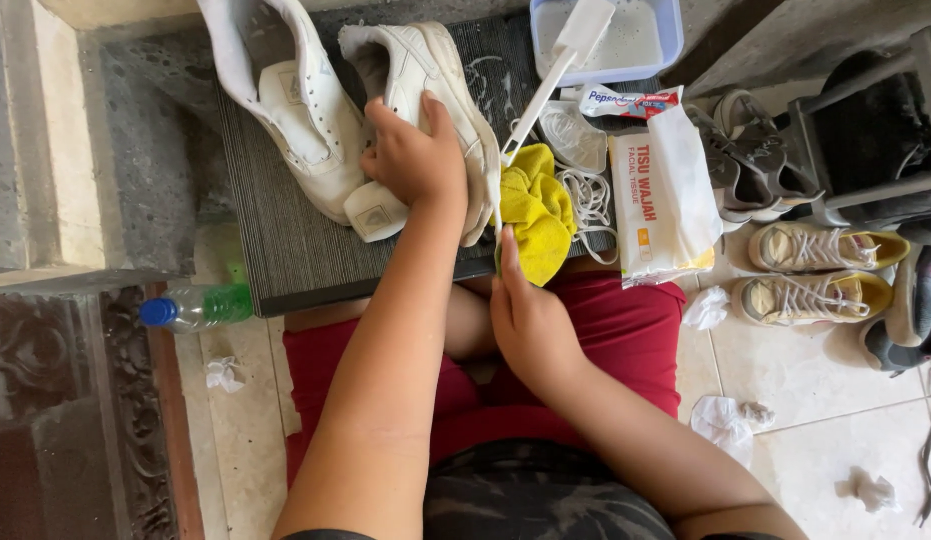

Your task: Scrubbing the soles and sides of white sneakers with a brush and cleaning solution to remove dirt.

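Under your fingers lies a dark, ribbed board worktop [285, 250], finely grooved, set across your lap above red shorts [625, 330], with pale glossy floor tiles [835, 400] around it and rough grey stone [145, 170] to the far left. Your left hand [415, 160] is wrapped around a white leather sneaker [435, 90], fingers [385, 125] curled tight over its side, holding it tilted on the board. Your right hand [530, 320] is closed on a crumpled yellow cloth [535, 210], soft and fuzzy, pressed against the shoe's heel edge just right of your left fingers. Beyond your left fingers, a second white sneaker [295, 110] lies touching the first, smooth with a perforated toe. Past the cloth, a white long-handled brush [560, 70] leans from a clear plastic tub of milky water [635, 40]. White coiled laces [590, 200] sit just beside the cloth, and a soft white tissue pack [665, 200] lies right of them. Farther right, on the tiles, a pair of cream canvas sneakers with yellow insoles [815, 270] stands next to grey sandals [745, 160]. Left of your forearm, a clear plastic bottle with a blue cap [195, 306] lies on its side at the board's edge. Crumpled white tissues [725, 420] dot the floor.
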